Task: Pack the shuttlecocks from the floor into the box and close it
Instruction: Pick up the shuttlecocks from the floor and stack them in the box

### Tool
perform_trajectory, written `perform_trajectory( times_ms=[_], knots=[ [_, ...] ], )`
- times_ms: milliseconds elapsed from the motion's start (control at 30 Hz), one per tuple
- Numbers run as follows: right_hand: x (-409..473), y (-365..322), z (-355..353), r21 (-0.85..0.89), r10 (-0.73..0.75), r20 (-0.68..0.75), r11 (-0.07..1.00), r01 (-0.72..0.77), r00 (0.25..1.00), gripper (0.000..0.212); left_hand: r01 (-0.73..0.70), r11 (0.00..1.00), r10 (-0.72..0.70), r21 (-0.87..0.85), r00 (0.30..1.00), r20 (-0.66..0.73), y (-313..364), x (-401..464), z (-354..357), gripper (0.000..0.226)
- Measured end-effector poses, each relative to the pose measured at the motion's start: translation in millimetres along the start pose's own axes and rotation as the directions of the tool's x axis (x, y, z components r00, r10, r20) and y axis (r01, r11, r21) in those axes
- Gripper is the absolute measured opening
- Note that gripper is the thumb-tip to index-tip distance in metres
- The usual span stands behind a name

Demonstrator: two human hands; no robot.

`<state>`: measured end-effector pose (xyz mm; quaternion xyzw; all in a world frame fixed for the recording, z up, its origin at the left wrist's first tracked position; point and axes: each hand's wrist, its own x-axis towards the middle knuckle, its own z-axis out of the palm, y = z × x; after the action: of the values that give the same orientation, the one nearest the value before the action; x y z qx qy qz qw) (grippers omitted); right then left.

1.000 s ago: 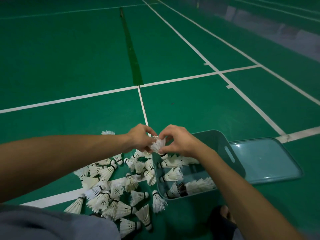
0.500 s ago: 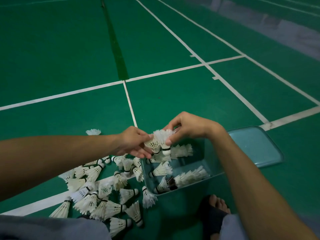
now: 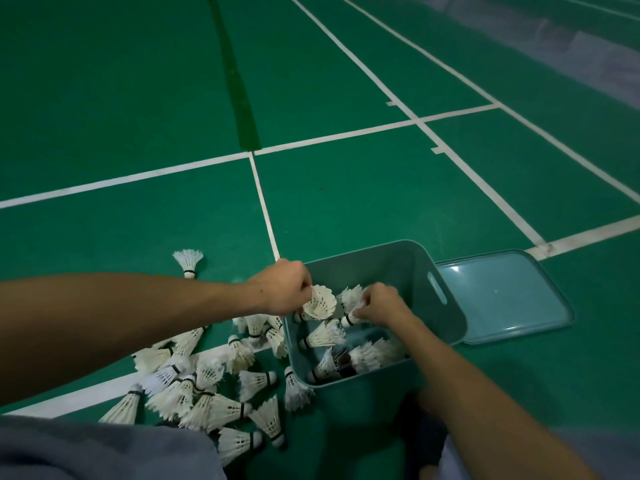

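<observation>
Teal plastic box (image 3: 446,306), lower centre — feathered white shuttlecocks (image 3: 325,336) inside; left hand (image 3: 284,289) and right hand (image 3: 382,304) fingers each clamped on one

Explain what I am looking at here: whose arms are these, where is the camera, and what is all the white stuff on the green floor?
The camera sits on a person's head, looking forward and down, so the arms are their own. They are on a green badminton court floor with white lines. The white things are shuttlecocks: a pile lies on the floor beside a teal box, and several already lie inside. The left hand grips one shuttlecock at the box's rim; the right hand holds another inside the box. The box's lid lies flat on the floor beside it.
</observation>
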<state>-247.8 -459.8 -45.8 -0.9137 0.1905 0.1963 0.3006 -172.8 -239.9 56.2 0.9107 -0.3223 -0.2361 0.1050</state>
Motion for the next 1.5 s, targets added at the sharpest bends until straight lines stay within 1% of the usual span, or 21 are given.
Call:
perform_trajectory(
  times_ms=[100, 167, 300, 400, 533, 633, 733, 800, 867, 933, 967, 1000, 1067, 1133, 1200, 1267, 1333, 1400, 1433, 1500],
  knots=[
    [6, 3, 15, 0.021, 0.025, 0.04, 0.999, -0.026, 0.999, 0.016, 0.01, 1.0, -0.01, -0.018, 1.0, 0.002, 2, 0, 0, 0.028],
    [10, 4, 23, 0.017, 0.032, 0.076, 0.999, -0.034, 0.997, 0.014, 0.019, 0.999, -0.018, -0.047, 1.0, 0.01, 1, -1, 2, 0.022],
    [14, -1, 35, -0.023, 0.044, 0.167, 0.999, -0.041, 0.985, 0.018, 0.027, 0.998, -0.026, -0.065, 1.0, 0.014, 1, -4, 5, 0.019],
    [18, -4, 43, -0.088, 0.041, 0.21, 0.996, -0.023, 0.977, 0.026, 0.036, 0.997, -0.035, -0.062, 0.999, 0.007, 2, -6, 4, 0.02],
    [25, 0, 47, -0.077, 0.078, 0.281, 0.995, -0.058, 0.957, 0.031, 0.047, 0.997, -0.047, -0.064, 0.999, -0.003, -2, -8, 4, 0.022],
    [12, 0, 33, 0.008, 0.07, 0.33, 0.997, -0.077, 0.941, 0.033, 0.055, 0.995, -0.055, -0.084, 0.998, 0.001, -7, -9, 4, 0.023],
    [3, -5, 1, -0.012, 0.068, 0.293, 0.998, -0.068, 0.954, 0.022, 0.072, 0.992, -0.075, -0.101, 0.997, -0.02, -13, -8, 2, 0.023],
    [-2, -20, -27, -0.044, -0.034, 0.248, 0.998, 0.046, 0.968, 0.019, 0.089, 0.99, -0.093, -0.107, 0.995, -0.04, -15, -7, -2, 0.023],
    [-12, -44, -55, 0.071, -0.162, 0.205, 0.986, 0.15, 0.965, 0.015, 0.109, 0.986, -0.116, -0.124, 0.992, -0.057, -14, -5, -8, 0.021],
    [-29, -71, -78, 0.201, -0.291, 0.197, 0.947, 0.252, 0.936, 0.018, 0.127, 0.984, -0.137, -0.126, 0.988, -0.076, -12, -2, -14, 0.02],
    [-36, -84, -86, 0.194, -0.346, 0.194, 0.931, 0.309, 0.918, 0.022, 0.136, 0.982, -0.147, -0.132, 0.986, -0.078, -11, 0, -16, 0.021],
    [-42, -93, -89, 0.145, -0.38, 0.199, 0.923, 0.357, 0.903, 0.027, 0.149, 0.978, -0.162, -0.149, 0.984, -0.074, -10, 2, -18, 0.022],
    [-48, -105, -83, 0.001, -0.395, 0.218, 0.915, 0.405, 0.892, 0.031, 0.181, 0.957, -0.196, -0.227, 0.979, -0.048, -7, 4, -20, 0.024],
    [-46, -104, -72, -0.09, -0.402, 0.198, 0.901, 0.425, 0.894, 0.02, 0.203, 0.921, -0.221, -0.332, 0.975, -0.016, -2, 5, -22, 0.024],
    [-43, -97, -65, -0.124, -0.416, 0.18, 0.889, 0.44, 0.892, 0.012, 0.211, 0.881, -0.224, -0.425, 0.974, 0.019, 3, 6, -21, 0.022],
    [-41, -85, -68, -0.128, -0.385, 0.157, 0.905, 0.406, 0.909, 0.01, 0.206, 0.851, -0.197, -0.484, 0.978, 0.07, 7, 6, -20, 0.02],
    [-34, -66, -73, -0.153, -0.291, 0.121, 0.939, 0.308, 0.949, 0.01, 0.176, 0.865, -0.133, -0.471, 0.983, 0.123, 9, 7, -17, 0.015],
    [-23, -42, -74, -0.208, -0.153, 0.065, 0.964, 0.163, 0.986, 0.018, 0.117, 0.917, -0.058, -0.382, 0.985, 0.162, 10, 9, -9, 0.015],
    [-19, -30, -71, -0.227, -0.08, 0.042, 0.97, 0.087, 0.996, 0.019, 0.078, 0.943, -0.021, -0.322, 0.984, 0.178, 11, 10, -3, 0.015],
    [-14, -10, -58, -0.22, 0.021, 0.016, 0.975, -0.017, 1.0, 0.013, -0.011, 0.99, 0.041, -0.141, 0.975, 0.217, 15, 14, 10, 0.019]
  ],
)
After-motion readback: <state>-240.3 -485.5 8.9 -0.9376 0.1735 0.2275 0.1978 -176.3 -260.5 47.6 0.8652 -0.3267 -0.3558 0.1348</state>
